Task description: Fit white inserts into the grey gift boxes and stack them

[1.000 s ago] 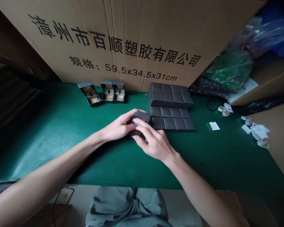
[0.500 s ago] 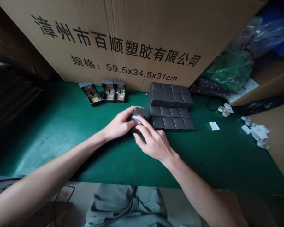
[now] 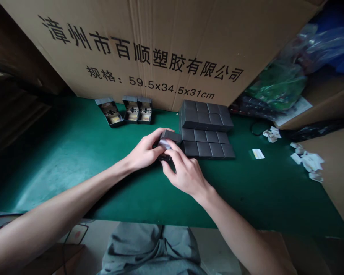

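Note:
My left hand (image 3: 145, 153) is wrapped around a small dark hinged box (image 3: 171, 135), whose lid is raised. At the box's mouth shows a white insert (image 3: 164, 144), pale and partly covered by fingers. My right hand (image 3: 186, 170) reaches in from the right, its fingertips closed on the insert at the box. Both hands meet just left of the stacked dark boxes (image 3: 205, 114); the lower inside of the held box is hidden.
Behind stands a large printed carton (image 3: 149, 23). Three opened boxes (image 3: 132, 110), with yellowish pieces inside, sit at the back left. A single white card (image 3: 258, 154) and a pile of white inserts (image 3: 311, 162) lie to the right on the green table (image 3: 126, 198).
My hands stay at the box, with only slight finger movement around the white insert. The whole view has shifted a little.

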Tool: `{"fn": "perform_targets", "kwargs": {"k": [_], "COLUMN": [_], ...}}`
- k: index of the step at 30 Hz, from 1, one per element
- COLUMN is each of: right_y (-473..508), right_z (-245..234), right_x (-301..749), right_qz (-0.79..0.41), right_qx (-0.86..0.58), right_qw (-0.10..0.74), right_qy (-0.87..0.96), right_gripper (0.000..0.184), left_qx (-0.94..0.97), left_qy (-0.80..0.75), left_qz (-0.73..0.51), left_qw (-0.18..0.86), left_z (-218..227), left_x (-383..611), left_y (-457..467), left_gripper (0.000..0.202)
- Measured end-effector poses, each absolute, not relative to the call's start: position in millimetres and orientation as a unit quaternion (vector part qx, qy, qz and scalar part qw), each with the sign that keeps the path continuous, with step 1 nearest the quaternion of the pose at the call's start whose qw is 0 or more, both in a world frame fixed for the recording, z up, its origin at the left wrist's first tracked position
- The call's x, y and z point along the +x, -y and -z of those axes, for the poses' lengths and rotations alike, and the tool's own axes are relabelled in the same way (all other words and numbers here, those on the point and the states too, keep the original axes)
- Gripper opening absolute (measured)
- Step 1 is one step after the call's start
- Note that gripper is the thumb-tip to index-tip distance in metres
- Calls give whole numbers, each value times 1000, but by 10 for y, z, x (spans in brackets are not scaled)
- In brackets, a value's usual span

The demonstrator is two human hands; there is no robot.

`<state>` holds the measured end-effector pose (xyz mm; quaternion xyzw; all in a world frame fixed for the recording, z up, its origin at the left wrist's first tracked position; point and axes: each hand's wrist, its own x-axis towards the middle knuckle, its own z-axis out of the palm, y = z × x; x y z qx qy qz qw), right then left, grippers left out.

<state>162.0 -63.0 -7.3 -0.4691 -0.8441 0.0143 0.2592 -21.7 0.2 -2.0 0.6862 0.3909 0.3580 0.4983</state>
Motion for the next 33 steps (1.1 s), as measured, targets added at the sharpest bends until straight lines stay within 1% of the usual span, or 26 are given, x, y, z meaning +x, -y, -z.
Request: {"fn": "perform_targets", "kwargs": {"k": [5,9,12,18,22,25,30,33], "right_y": [637,627,604,588,595,594,586,583], "right_z": [71,79,83,91,87,82,78,79], "right_x": [1601,1597,1598,1603,1607,1610,1611,1609], "right_qz": [-55,-55,-61,-78,-86,-87,-82,-85], "right_qx": [-492,-498,-489,-484,-479,-479,-475,-473], "right_qw": [248,233,234,246,246,243,237,236], "right_qy": [833,833,838,836,839,839,844,844], "right_gripper": [29,31,32,34,38,38,37,37], "left_qx": [681,672,652,617,608,601,591,594], "left_qy": [-395,-406,-410,-421,-408,-401,-393,-374], "left_qz": [-352,-354,-357,-332,-329,-333,-332,-326], "left_qw": [506,508,528,576,596,606,621,633], "left_z": [36,27,1,-24,-20,-10,23,35], "left_x": [-218,-205,-185,-171,-170,-168,-170,-173], "left_y": [5,-3,-21,-45,-44,-46,-35,-19], "left_gripper": [56,59,58,37,31,32,42,44]}}
